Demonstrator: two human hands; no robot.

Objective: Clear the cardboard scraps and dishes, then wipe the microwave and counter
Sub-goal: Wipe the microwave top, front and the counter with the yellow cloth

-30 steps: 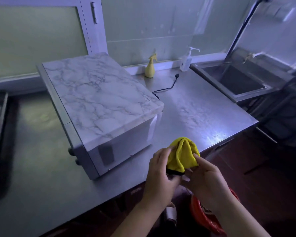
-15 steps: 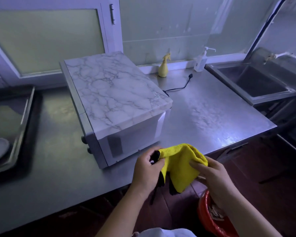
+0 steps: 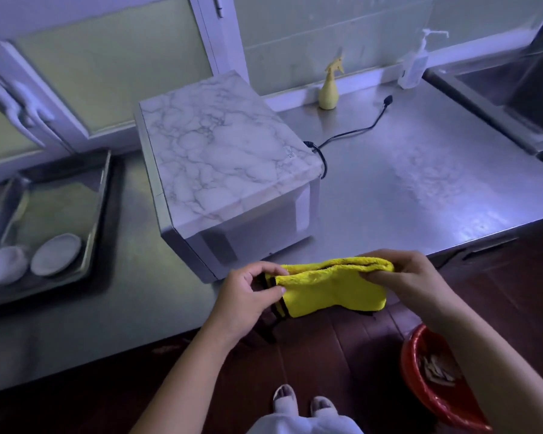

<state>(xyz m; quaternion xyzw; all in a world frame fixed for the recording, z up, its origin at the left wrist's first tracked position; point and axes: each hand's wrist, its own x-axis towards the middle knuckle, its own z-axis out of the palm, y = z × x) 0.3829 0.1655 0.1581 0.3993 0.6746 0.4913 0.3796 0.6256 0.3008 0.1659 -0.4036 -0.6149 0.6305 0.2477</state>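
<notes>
Over the steel counter's front edge, the left hand pinches one end of a folded yellow cloth and the right hand grips the other, just before the marble-topped microwave. Dishes lie in a tray far left.

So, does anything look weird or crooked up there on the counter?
Yes. The microwave sits crooked on the counter, turned at an angle to its edge. Its black cord trails loose, with the plug lying unplugged on the steel.
</notes>
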